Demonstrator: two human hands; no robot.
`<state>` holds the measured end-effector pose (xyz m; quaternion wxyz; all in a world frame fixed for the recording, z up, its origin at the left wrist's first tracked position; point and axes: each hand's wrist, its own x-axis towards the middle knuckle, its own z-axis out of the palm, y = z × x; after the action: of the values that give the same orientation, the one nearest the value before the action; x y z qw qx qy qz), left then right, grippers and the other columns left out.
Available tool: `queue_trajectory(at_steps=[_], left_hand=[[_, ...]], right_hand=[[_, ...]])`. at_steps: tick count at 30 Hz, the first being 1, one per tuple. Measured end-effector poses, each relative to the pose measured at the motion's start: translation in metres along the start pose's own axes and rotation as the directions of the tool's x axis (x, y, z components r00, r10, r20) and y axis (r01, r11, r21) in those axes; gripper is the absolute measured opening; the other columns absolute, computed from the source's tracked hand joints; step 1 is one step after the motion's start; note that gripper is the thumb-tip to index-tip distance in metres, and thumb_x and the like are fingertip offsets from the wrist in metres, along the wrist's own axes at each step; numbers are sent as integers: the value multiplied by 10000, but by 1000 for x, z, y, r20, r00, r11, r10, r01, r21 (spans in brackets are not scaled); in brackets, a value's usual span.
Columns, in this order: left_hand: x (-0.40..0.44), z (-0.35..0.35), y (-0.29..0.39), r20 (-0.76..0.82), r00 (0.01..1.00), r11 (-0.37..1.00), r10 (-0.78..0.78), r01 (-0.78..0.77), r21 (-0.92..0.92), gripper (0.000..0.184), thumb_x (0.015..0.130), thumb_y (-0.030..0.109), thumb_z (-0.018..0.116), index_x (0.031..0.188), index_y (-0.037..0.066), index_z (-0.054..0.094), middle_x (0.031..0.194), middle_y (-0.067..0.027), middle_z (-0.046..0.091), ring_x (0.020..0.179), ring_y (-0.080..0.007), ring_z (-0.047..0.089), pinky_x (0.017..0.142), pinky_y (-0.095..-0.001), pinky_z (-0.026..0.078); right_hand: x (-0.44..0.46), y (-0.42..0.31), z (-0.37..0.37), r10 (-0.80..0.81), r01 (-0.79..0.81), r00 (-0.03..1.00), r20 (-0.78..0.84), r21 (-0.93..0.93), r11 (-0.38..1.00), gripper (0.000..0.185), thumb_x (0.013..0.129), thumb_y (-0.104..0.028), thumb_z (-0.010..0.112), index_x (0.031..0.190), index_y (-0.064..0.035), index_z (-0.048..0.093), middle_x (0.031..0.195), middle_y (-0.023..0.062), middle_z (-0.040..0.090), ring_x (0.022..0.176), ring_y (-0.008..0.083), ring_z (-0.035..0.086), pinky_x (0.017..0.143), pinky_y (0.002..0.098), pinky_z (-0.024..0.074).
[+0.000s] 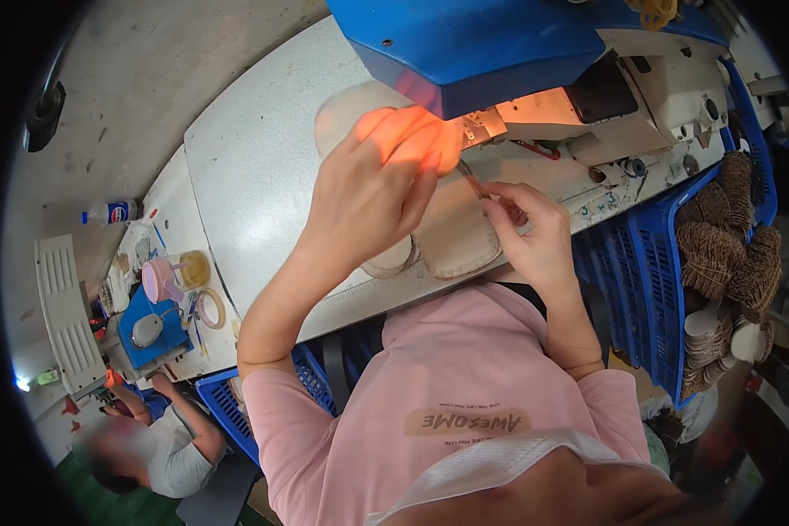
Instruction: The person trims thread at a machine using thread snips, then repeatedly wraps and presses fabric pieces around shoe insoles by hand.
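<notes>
Under the lit head of a blue machine (465,61), my left hand (373,180) rests with its fingers bent over a pale flat piece (342,114). What its fingers hold, if anything, is hidden. My right hand (530,228) pinches a thin brownish strip (472,178) close to the machine's working point. Below and between my hands, a pale rounded piece with a stitched-looking edge (456,237) lies near the table's front edge. Another rounded pale piece (390,261) is partly covered beside it, under my left wrist.
Blue crates (666,289) at the right hold bundles of brown pieces (719,254). A red-handled tool (536,150) lies beside the machine. At the left are a bottle (110,213), a pink container (159,280), a tape roll (209,309) and a seated person (162,447).
</notes>
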<state>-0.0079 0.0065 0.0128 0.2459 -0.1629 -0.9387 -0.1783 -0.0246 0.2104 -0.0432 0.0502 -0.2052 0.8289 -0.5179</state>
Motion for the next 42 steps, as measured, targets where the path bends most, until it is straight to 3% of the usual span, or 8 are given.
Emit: queue_trajectory(at_steps=[5,8,18,24,32,36,39,42], left_hand=[[0,-4,-9,84,996,1000,24,-23,-19,208,768,60,628,972,31,653,1080,-133,614,948,-305,586,766,-377,502],[4,-4,-12,129,991,999,-23,28,-41,212,773,68,622,979,27,653,1046,-121,606,939,-294,580,764,-374,499],[3,0,9,37,997,992,-71,66,111,226,791,106,610,976,-18,645,1023,-127,594,931,-294,563,757,-365,475],[-6,4,21,36,995,983,-96,89,159,278,793,102,595,1022,-52,628,1075,-166,586,994,-321,526,861,-411,434],[-4,18,3,-21,974,969,-224,220,-111,323,785,31,555,1090,-62,610,1114,-217,549,1015,-386,498,906,-444,414],[-23,23,1,-205,958,974,-201,173,-148,348,760,5,564,1099,-24,632,1128,-204,563,1052,-389,504,920,-440,418],[-49,5,11,-191,944,964,-267,259,-67,355,767,-16,561,1110,-6,654,1154,-173,603,1059,-343,546,921,-394,433],[-98,10,5,-120,899,900,-421,399,-175,394,754,-7,566,1137,19,649,1184,-153,605,1094,-325,542,959,-393,417]], right_hand=[[-4,6,6,37,-9,988,151,-179,984,404,800,-157,686,1167,-7,609,918,144,567,884,329,585,786,396,479],[-5,8,9,50,-15,982,184,-188,982,453,810,-169,681,1216,-2,572,989,157,554,923,341,567,802,419,469],[-6,9,9,35,-4,985,170,-182,983,437,802,-136,678,1207,-14,568,967,154,551,917,340,566,795,417,468],[-6,10,11,20,7,989,149,-179,984,418,787,-111,679,1181,-15,575,972,162,555,924,355,567,814,425,467],[1,7,11,76,-50,987,143,-182,982,249,749,-85,700,938,13,571,934,192,569,915,379,564,806,436,463],[1,4,9,114,-71,977,180,-229,971,247,754,-87,707,927,15,565,884,191,572,869,386,569,771,441,462],[-2,4,11,118,-78,977,176,-217,973,274,768,-85,705,971,16,551,879,197,574,838,389,570,750,447,461],[-7,7,14,31,-11,993,115,-173,985,310,785,-82,694,1034,14,535,890,204,576,828,390,569,743,452,458]])
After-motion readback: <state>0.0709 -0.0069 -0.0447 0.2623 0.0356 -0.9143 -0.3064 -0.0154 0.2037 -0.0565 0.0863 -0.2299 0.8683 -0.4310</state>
